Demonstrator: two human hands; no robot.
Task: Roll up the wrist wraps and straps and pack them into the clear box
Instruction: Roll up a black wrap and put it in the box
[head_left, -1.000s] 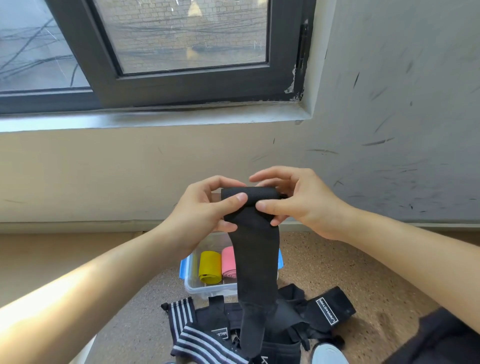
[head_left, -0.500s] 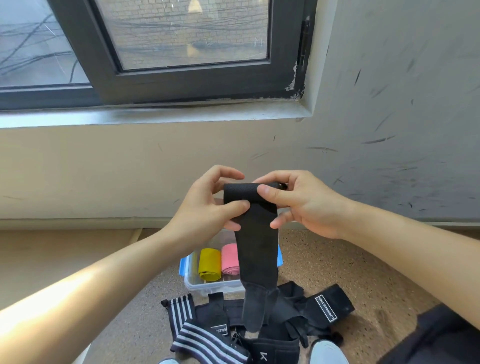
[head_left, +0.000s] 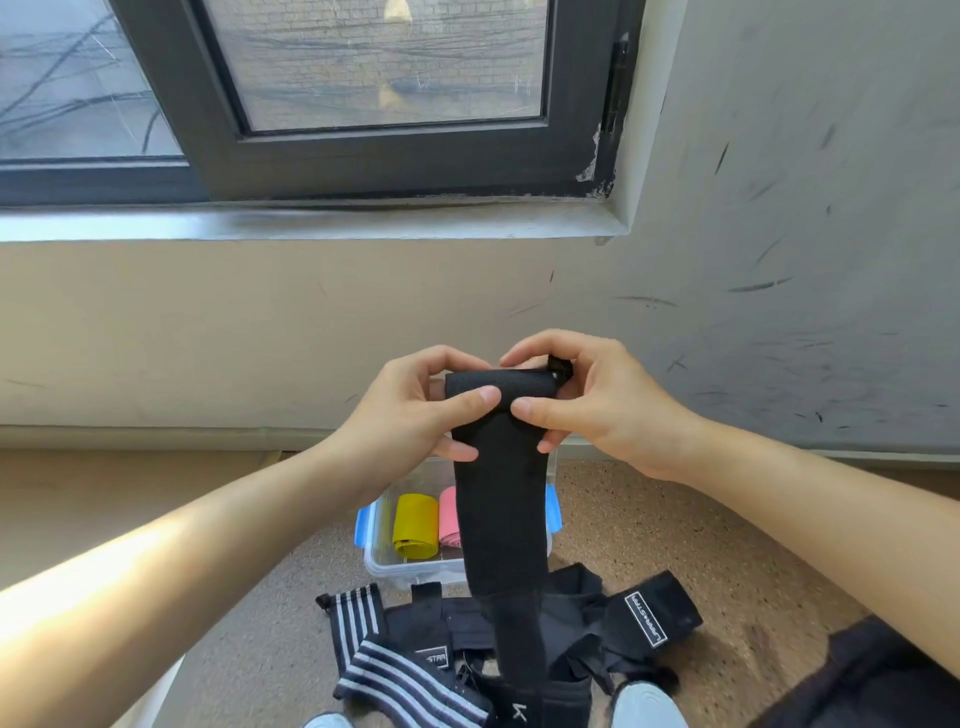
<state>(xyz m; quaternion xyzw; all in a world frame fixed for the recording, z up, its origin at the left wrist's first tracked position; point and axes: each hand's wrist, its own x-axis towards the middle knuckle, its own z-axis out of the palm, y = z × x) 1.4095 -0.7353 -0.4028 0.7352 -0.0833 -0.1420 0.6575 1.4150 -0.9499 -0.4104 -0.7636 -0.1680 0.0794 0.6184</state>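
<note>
1. Head view: I see both hands raised in front of the wall (head_left: 260, 338), below the window sill (head_left: 311, 221). The black wrist wrap (head_left: 501, 509) is held between them.
2. The left hand (head_left: 410, 415) pinches the wrap's rolled top end. Its thumb lies across the front and its other fingers (head_left: 441, 358) curl behind, so it is clamped on the wrap.
3. The right hand (head_left: 602, 405) grips the same roll from the other side. Its thumb tip sits just beside the left thumb and its fingers (head_left: 540, 345) curl over the roll's top edge, also clamped on the wrap.
4. Below the roll, the wrap hangs straight down as a flat strip. Its lower end reaches the pile on the floor (head_left: 675, 535); I cannot tell whether it touches.
5. The clear box (head_left: 410, 571) sits on the floor behind the strip, which hides its right half. A blue latch (head_left: 362, 525) shows on the box's left edge.
6. Inside the box, a yellow roll (head_left: 414, 525) and a pink roll (head_left: 450, 519) lie side by side, touching, in the left part.
7. Just in front of the box lies the pile: striped wraps (head_left: 361, 618) on the left and black labelled wraps (head_left: 649, 618) on the right.
8. Bare speckled floor runs right of the box and the pile as far as the wall.
9. A white shoe toe (head_left: 644, 701) sits at the bottom edge.
</note>
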